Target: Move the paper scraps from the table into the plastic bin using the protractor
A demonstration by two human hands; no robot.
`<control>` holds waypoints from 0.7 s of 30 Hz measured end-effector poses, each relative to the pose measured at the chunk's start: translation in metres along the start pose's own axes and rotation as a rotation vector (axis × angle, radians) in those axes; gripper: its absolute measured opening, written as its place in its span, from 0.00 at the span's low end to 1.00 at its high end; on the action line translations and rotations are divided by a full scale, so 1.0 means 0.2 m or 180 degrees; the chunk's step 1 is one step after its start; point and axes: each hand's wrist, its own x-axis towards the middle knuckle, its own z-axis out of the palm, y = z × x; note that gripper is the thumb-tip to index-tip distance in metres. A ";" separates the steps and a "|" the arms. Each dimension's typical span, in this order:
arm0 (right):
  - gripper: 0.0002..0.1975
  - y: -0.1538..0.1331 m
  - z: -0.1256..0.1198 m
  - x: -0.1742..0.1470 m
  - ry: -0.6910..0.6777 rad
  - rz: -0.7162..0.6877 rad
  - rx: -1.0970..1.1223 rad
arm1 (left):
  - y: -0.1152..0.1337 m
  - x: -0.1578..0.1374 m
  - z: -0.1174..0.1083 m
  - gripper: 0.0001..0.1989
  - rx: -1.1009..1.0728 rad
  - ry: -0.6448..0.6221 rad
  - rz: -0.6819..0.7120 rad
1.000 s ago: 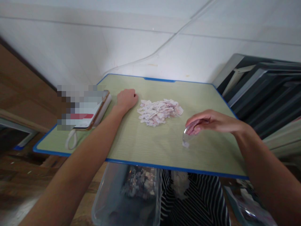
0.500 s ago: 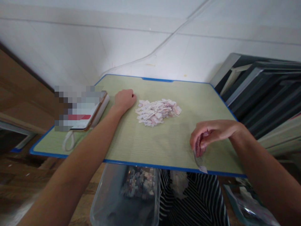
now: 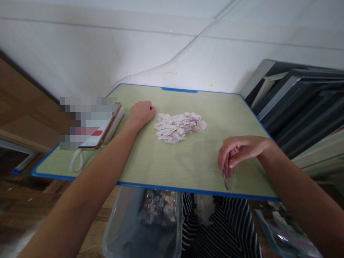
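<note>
Resting as a closed fist on the table [image 3: 188,165], the left hand [image 3: 142,111] lies just left of the paper-scrap pile [image 3: 179,127], mid-table toward the far edge. Near the front right corner, the right hand [image 3: 239,153] pinches a thin clear film [image 3: 225,182] between thumb and fingertips. No writing is legible; the phone [image 3: 100,130] screen is blurred. Green top, blue edging, white wall behind; a clear bin [image 3: 142,229] stands below the front edge.
</note>
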 end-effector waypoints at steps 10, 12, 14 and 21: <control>0.16 0.11 -0.13 0.13 0.3080 -0.1583 -0.0267 | 0.00 0.00 0.00 0.24 -0.0003 0.0034 0.0035; 0.17 0.12 -0.15 0.13 0.3249 -0.1610 -0.0332 | 0.00 0.00 0.00 0.24 -0.0007 0.0014 0.0025; 0.18 0.12 -0.16 0.12 0.3404 -0.1639 -0.0392 | 0.00 0.00 0.00 0.24 -0.0008 -0.0011 0.0011; 0.18 0.12 -0.19 0.08 0.3412 -0.1576 -0.0413 | 0.01 -0.02 -0.03 0.23 0.0109 -0.0095 -0.0012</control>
